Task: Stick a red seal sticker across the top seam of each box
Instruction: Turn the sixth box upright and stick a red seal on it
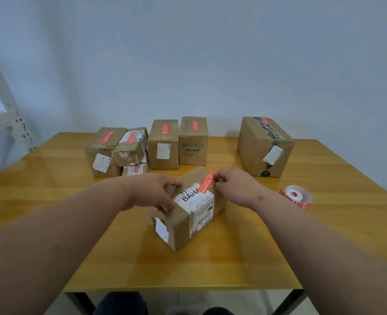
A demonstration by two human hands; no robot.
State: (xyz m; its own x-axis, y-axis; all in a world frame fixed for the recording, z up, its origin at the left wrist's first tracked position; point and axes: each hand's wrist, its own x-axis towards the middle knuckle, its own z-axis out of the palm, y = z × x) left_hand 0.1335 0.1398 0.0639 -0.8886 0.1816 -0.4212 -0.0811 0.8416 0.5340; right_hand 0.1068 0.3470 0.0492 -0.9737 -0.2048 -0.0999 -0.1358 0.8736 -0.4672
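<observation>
A cardboard box [189, 220] with a white "BAHA" label stands at the middle of the wooden table [210, 264], one corner turned toward me. My left hand [152, 189] grips its top left edge, fingers curled over the flap. My right hand [235, 185] pinches the far end of a red seal sticker [206, 183], which lies slanted over the box's top. A roll of red stickers [296, 196] lies on the table to the right of my right hand.
Behind the middle box stand several cardboard boxes with red stickers on top: a cluster at the left [117, 150], two upright ones [177, 142] at centre, a large one [265, 147] at right. A white metal rack [1, 105] stands at far left.
</observation>
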